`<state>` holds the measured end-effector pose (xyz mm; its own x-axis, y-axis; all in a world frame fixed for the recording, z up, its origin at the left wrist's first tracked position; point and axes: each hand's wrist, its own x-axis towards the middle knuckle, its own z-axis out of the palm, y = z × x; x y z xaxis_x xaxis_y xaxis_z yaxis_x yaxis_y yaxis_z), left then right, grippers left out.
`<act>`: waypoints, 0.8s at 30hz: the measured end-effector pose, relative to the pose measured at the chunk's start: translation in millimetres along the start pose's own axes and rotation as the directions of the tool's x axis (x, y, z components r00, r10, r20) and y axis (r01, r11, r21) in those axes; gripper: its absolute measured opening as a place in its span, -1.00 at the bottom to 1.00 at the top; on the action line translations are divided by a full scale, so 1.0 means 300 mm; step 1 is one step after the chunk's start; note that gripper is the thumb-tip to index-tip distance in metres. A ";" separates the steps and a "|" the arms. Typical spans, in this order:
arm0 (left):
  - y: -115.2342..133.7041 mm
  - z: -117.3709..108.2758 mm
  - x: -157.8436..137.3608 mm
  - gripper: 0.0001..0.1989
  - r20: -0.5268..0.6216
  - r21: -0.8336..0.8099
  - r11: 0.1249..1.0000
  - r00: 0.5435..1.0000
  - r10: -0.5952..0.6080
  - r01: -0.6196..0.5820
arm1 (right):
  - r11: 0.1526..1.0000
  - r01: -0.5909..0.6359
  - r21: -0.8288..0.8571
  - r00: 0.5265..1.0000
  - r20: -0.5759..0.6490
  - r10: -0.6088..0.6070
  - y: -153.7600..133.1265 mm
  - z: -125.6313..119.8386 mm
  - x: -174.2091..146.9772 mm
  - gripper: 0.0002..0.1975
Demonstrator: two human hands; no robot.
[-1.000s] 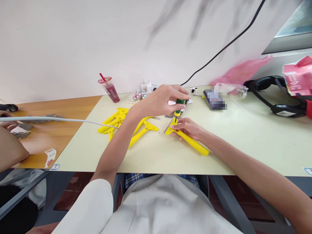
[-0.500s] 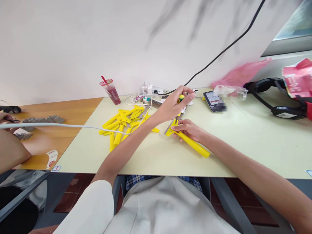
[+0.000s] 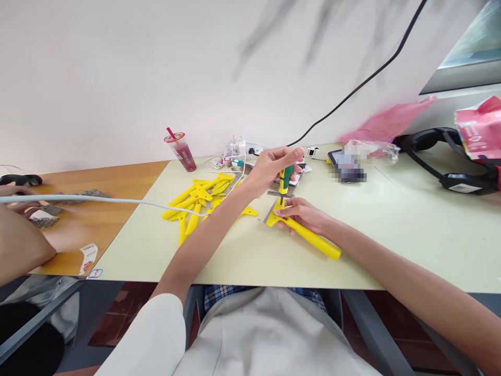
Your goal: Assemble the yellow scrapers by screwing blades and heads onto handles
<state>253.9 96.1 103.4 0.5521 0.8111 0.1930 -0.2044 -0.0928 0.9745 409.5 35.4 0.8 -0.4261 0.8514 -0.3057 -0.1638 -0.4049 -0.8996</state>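
My left hand [image 3: 276, 166] is closed round the green and yellow handle of a screwdriver [image 3: 286, 180]. The screwdriver stands nearly upright, its tip down at the head of a yellow scraper [image 3: 313, 242]. My right hand [image 3: 303, 215] pinches that scraper by its head, thumb on top and fingers beneath. The scraper's long handle slants toward the table's front edge, and its metal blade faces left. Left of my left forearm lies a pile of yellow scrapers and yellow parts [image 3: 199, 196], partly hidden by the arm.
A cup of red drink [image 3: 185, 154] stands by the wall near a power strip [image 3: 250, 149]. A phone [image 3: 346, 166], a clear plastic bag [image 3: 378, 150] and a black headset [image 3: 442, 172] lie to the right. A white cable [image 3: 117, 201] crosses the left side. Another person's arm [image 3: 23, 240] rests at far left.
My left hand has shifted its grip on the screwdriver, with thumb and fingers turned and more of the handle now showing. The right hand keeps its hold on the scraper.
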 end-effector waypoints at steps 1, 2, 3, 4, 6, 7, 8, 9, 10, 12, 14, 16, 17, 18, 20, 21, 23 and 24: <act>0.003 0.009 0.000 -0.36 -0.010 -0.005 1.000 1.000 -0.006 0.006 | 1.000 0.003 -0.001 1.000 0.005 -0.003 0.002 -0.001 0.001 -0.62; 0.004 0.019 0.001 -0.37 -0.018 -0.014 1.000 1.000 -0.005 0.005 | 1.000 0.004 -0.001 1.000 0.009 -0.004 0.003 -0.002 0.003 -0.62; 0.004 0.030 0.002 -0.38 -0.029 -0.024 1.000 1.000 0.000 0.000 | 1.000 0.003 -0.001 1.000 0.012 -0.003 0.005 -0.003 0.004 -0.63; 0.003 0.040 0.003 -0.38 -0.048 -0.032 0.999 0.999 0.010 -0.011 | 1.000 0.002 0.001 1.000 0.010 -0.002 0.007 -0.003 0.006 -0.64; -0.003 0.055 0.003 -0.33 -0.105 -0.041 0.998 0.993 0.046 -0.050 | 1.000 0.001 0.004 1.000 0.003 -0.001 0.009 -0.004 0.008 -0.64; -0.005 0.057 0.001 -0.29 -0.132 -0.038 0.996 0.989 0.069 -0.075 | 1.000 0.001 0.005 1.000 0.000 -0.001 0.010 -0.004 0.008 -0.63; -0.006 0.054 -0.003 -0.25 -0.138 -0.029 0.995 0.987 0.087 -0.092 | 1.000 0.001 0.006 1.000 -0.001 -0.001 0.010 -0.003 0.008 -0.62; -0.005 0.046 -0.009 -0.21 -0.109 -0.014 0.996 0.990 0.091 -0.093 | 1.000 0.001 0.006 1.000 0.002 -0.001 0.011 -0.002 0.007 -0.62; -0.001 0.034 -0.017 -0.18 -0.036 0.008 0.997 0.997 0.075 -0.075 | 1.000 -0.002 0.005 1.000 0.008 0.002 0.011 -0.001 0.005 -0.61; 0.011 0.002 -0.036 -0.16 0.208 0.074 0.997 0.978 -0.013 -0.002 | 1.000 -0.008 -0.005 0.999 0.036 0.008 0.012 0.004 0.000 -0.61; 0.023 -0.025 -0.052 -0.21 0.440 0.135 0.990 0.893 -0.098 0.042 | 1.000 -0.004 -0.018 0.997 0.076 0.005 0.013 0.008 -0.006 -0.62; 0.028 -0.032 -0.057 -0.27 0.507 0.138 0.990 0.857 -0.093 0.026 | 1.000 0.009 -0.022 0.995 0.103 -0.007 0.012 0.010 -0.011 -0.62; 0.026 -0.026 -0.056 -0.30 0.477 0.122 0.993 0.877 -0.058 0.000 | 1.000 0.015 -0.020 0.995 0.104 -0.012 0.010 0.009 -0.013 -0.62; 0.020 -0.017 -0.051 -0.34 0.412 0.105 0.994 0.911 -0.011 -0.035 | 1.000 0.019 -0.016 0.995 0.096 -0.017 0.007 0.008 -0.013 -0.61; -0.001 0.010 -0.034 -0.41 0.221 0.084 0.991 0.972 0.081 -0.102 | 1.000 0.030 -0.005 0.998 0.058 -0.030 -0.001 0.004 -0.013 -0.61; -0.016 0.024 -0.024 -0.43 0.108 0.078 0.988 0.987 0.123 -0.132 | 0.999 0.041 0.003 0.999 0.028 -0.041 -0.007 0.001 -0.012 -0.61; -0.047 0.046 -0.005 -0.42 -0.121 0.064 0.981 0.974 0.192 -0.185 | 0.997 0.069 0.020 0.997 -0.042 -0.068 -0.017 -0.004 -0.010 -0.60; -0.062 0.054 0.003 -0.39 -0.220 0.055 0.976 0.951 0.217 -0.210 | 0.996 0.081 0.025 0.994 -0.076 -0.079 -0.021 -0.005 -0.009 -0.59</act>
<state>271.4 89.2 87.3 0.3027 0.8784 0.3698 -0.2709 -0.2927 0.9170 413.0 36.3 6.9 -0.3430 0.9036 -0.2567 -0.2198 -0.3429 -0.9133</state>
